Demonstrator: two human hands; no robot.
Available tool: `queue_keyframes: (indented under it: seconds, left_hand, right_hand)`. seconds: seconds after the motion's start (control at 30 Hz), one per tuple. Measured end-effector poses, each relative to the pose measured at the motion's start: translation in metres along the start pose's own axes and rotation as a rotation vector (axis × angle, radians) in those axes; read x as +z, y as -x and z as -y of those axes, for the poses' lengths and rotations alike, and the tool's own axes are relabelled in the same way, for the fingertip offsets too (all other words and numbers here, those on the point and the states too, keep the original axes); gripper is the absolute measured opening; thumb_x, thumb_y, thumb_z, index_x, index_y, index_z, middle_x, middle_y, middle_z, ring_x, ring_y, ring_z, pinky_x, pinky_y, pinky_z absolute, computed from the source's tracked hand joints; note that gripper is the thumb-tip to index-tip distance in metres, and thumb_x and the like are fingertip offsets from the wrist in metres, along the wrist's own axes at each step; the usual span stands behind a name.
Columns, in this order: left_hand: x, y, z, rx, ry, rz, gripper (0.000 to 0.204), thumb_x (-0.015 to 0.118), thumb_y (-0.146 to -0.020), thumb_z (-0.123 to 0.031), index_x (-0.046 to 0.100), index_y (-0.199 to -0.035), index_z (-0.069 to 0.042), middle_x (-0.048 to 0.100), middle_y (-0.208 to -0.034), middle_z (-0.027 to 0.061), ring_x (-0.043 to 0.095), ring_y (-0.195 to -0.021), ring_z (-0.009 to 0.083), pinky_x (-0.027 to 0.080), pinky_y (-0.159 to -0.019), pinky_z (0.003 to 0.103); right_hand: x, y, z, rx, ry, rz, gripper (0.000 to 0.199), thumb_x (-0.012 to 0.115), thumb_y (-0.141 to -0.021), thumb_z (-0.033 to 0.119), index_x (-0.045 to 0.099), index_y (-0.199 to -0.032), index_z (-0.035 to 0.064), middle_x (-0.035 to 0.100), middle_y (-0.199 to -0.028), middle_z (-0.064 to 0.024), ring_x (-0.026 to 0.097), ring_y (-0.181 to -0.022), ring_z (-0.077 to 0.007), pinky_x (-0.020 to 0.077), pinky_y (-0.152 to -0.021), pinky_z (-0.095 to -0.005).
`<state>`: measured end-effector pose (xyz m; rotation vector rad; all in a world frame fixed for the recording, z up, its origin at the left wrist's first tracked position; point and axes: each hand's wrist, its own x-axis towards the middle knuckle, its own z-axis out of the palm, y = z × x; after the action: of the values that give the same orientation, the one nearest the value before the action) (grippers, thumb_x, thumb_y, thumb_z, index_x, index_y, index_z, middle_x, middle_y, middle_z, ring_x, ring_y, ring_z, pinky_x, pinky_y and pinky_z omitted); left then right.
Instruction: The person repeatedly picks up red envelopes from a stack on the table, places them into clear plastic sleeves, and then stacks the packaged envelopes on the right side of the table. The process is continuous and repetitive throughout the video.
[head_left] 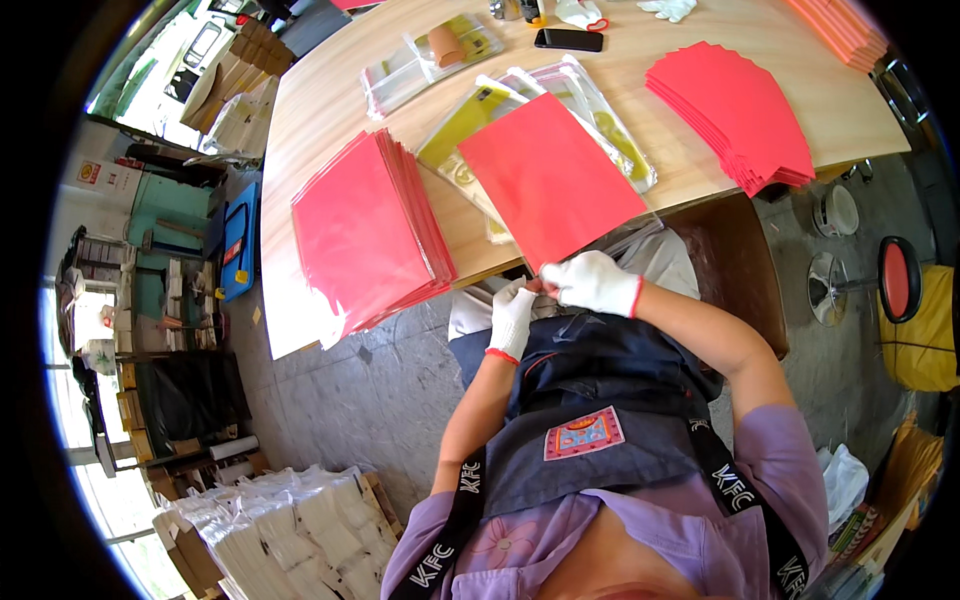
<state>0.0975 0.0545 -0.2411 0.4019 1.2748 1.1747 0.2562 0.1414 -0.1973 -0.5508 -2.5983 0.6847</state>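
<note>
My two white-gloved hands meet at the near corner of a red sheet (555, 180), just off the table's front edge. My left hand (512, 318) is closed, its bare fingertips pinched together. My right hand (597, 283) is closed too, its fingers curled by that same corner. What the fingertips pinch is too small to make out. Clear plastic shows along the sheet's near right edge. Beneath the sheet lie clear plastic packs (460, 142) with yellow-green print. To the left is a thick stack of red sheets (362, 225) with a glossy plastic surface.
Fanned red sheets (735, 115) lie on the table's right side. Farther back are a black phone (569, 40), a plastic pack with a brown roll (446, 46) on it, and a white glove (668, 9). A brown chair (740, 265) stands under the front edge; a red-seated stool (900, 280) is at right.
</note>
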Motion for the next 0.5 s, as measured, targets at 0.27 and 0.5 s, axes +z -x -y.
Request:
queue_keyframes:
  seconds: [0.27,0.5]
  left_hand:
    - [-0.043,0.002,0.013,0.302,-0.451,-0.024,0.025,0.056,-0.088,-0.023,0.063,-0.085,0.0,0.062,-0.073,0.0028,0.052,-0.062,0.0073,0.041,-0.055,0.022]
    - [-0.03,0.011,0.003,1.205,-1.285,-0.413,0.026,0.072,-0.062,-0.005,0.062,-0.086,-0.009,0.06,-0.098,0.0078,0.055,-0.068,0.0257,0.046,-0.06,0.034]
  right_hand:
    - [-0.089,0.252,-0.145,0.883,0.232,-0.225,0.013,0.048,-0.085,0.015,0.05,-0.074,0.0083,0.05,-0.075,-0.0058,0.049,-0.065,-0.0207,0.0429,-0.059,-0.0355]
    - [-0.08,0.207,-0.07,0.957,0.287,0.289,0.025,0.056,-0.076,0.032,0.058,-0.087,0.009,0.062,-0.085,-0.0159,0.06,-0.084,-0.0343,0.0474,-0.071,-0.0459]
